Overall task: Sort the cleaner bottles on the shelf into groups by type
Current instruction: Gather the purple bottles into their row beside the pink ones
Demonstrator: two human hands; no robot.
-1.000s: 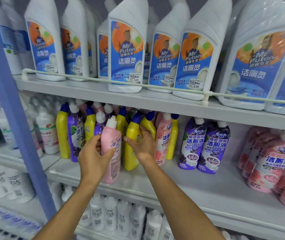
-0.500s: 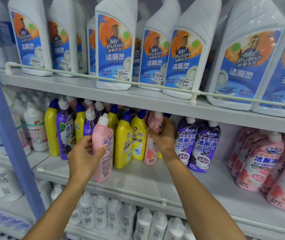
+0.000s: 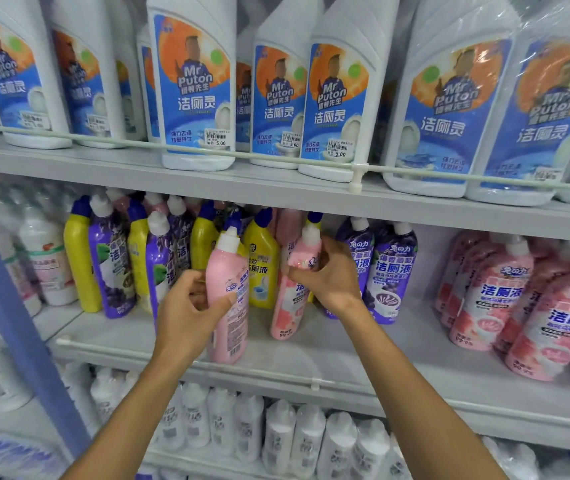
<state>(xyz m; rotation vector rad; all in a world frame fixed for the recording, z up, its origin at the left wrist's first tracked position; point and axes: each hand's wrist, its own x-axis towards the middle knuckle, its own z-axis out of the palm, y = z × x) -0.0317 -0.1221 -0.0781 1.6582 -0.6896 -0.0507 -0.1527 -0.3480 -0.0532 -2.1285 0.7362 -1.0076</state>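
Observation:
On the middle shelf stand mixed cleaner bottles. My left hand grips a pink bottle with a white cap, held upright at the shelf's front. My right hand is closed around the neck of a second pink bottle, which leans to the right. Behind them are yellow bottles with blue caps and purple bottles. Two more purple bottles stand just right of my right hand. A group of pink bottles fills the shelf's right end.
Large white Mr Puton bottles line the top shelf behind a thin rail. White bottles fill the shelf below. A blue upright post stands at the left, with more white bottles beyond it.
My right hand has left the yellow bottle, moved right and taken the second pink bottle by its neck, tilting it. My left hand keeps its pink bottle.

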